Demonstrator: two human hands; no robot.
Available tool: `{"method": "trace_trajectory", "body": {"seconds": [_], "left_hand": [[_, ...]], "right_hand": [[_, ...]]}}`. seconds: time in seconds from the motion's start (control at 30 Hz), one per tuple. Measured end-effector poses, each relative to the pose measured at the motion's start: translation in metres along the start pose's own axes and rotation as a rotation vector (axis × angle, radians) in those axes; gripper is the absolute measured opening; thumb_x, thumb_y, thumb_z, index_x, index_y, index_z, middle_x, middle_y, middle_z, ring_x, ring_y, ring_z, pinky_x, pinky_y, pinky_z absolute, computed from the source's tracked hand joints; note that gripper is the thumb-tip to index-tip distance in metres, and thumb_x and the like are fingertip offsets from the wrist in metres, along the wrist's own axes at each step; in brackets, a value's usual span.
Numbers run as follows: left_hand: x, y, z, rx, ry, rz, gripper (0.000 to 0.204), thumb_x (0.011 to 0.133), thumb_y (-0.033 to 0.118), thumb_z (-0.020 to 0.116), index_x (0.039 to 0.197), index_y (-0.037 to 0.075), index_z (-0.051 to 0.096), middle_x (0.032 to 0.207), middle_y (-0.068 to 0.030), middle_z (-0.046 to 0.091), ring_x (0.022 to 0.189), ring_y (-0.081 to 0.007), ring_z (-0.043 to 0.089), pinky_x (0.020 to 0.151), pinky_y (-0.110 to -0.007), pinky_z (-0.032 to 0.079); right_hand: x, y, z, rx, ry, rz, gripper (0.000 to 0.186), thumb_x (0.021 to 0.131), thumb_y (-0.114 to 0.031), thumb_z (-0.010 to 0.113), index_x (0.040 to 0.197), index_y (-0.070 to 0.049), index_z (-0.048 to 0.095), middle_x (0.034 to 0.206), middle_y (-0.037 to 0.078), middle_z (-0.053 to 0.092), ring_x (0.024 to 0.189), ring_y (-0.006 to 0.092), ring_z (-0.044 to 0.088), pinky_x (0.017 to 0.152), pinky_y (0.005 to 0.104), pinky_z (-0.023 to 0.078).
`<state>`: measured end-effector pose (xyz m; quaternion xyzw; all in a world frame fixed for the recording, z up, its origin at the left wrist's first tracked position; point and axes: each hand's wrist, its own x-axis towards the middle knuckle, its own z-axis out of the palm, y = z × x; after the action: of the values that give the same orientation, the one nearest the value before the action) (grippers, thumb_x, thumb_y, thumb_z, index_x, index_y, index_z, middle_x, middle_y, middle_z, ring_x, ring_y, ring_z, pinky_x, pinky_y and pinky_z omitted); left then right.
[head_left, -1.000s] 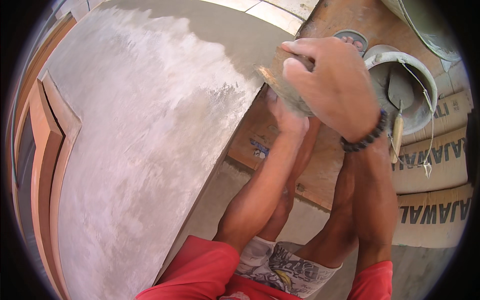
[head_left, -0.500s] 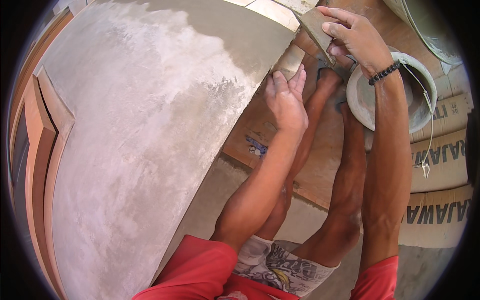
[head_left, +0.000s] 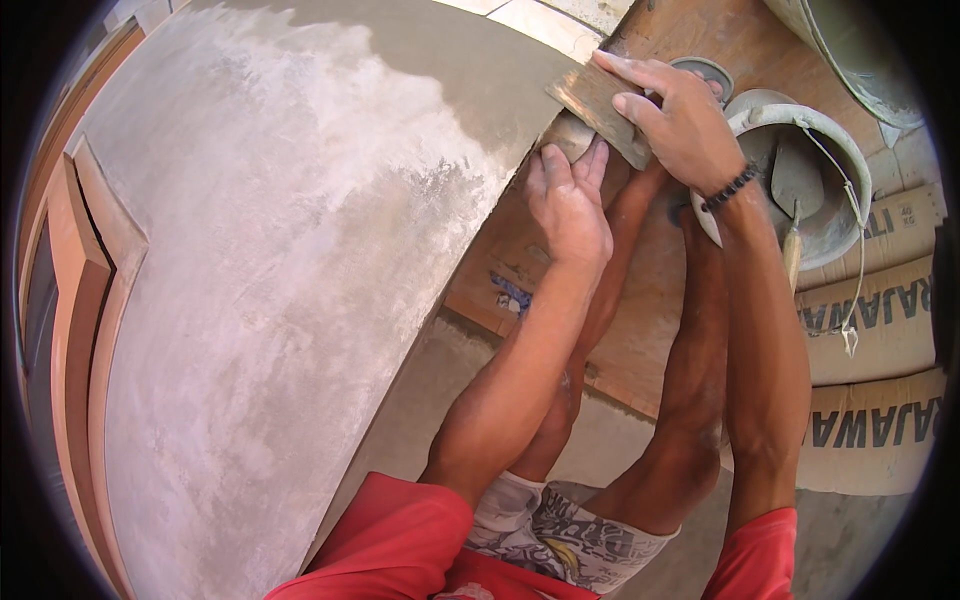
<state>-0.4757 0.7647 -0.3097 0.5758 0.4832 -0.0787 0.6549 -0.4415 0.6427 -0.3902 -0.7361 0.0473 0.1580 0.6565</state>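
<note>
My right hand (head_left: 685, 125), with a black bead bracelet at its wrist, grips a flat rectangular plastering plate (head_left: 600, 105). The plate's left end meets the upper edge of the grey plastered wall (head_left: 260, 320). Just beneath it, my left hand (head_left: 570, 205) has its fingers raised around a small smooth grey piece (head_left: 567, 135) at the wall's corner. The plate partly covers that piece, so its kind is unclear. Darker, wet-looking plaster (head_left: 450, 60) covers the wall's top part.
Right of my hands, a round bucket (head_left: 850, 150) holds a pointed trowel (head_left: 797, 175), with a string over its rim. Stacked paper sacks (head_left: 870, 370) lie below it. A large pale container (head_left: 850, 50) stands upper right. My legs rest on brown boards (head_left: 630, 330). A wooden frame (head_left: 75, 300) borders the wall.
My right hand has brought the plate left and down, from above the boards to the wall's edge. The trowel in the bucket is now uncovered. My left hand has barely moved.
</note>
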Motion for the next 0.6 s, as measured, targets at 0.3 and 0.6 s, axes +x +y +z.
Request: {"method": "trace_trajectory", "body": {"seconds": [0.3, 0.6], "left_hand": [[-0.001, 0.003, 0.002, 0.036, -0.015, -0.003, 0.045, 0.104, 0.018, 0.036, 0.140, -0.007, 0.026, 0.137, -0.0212, 0.041, 0.120, -0.0426, 0.051, 0.103, -0.049, 0.045], [0.000, 0.003, 0.000, 0.026, 0.002, 0.000, 0.044, 0.104, 0.017, 0.034, 0.139, -0.008, 0.026, 0.137, -0.0222, 0.042, 0.119, -0.0431, 0.052, 0.102, -0.049, 0.046]], "right_hand": [[-0.021, 0.005, -0.031, 0.691, 0.122, 0.736, 0.040, 0.092, -0.015, 0.056, 0.128, 0.003, 0.057, 0.093, 0.006, 0.062, 0.076, 0.0107, 0.062, 0.064, 0.0251, 0.053], [-0.008, 0.022, 0.010, 1.028, 0.169, 0.901, 0.045, 0.093, -0.015, 0.056, 0.134, 0.004, 0.049, 0.118, 0.011, 0.057, 0.095, 0.0206, 0.063, 0.071, 0.0344, 0.058]]}}
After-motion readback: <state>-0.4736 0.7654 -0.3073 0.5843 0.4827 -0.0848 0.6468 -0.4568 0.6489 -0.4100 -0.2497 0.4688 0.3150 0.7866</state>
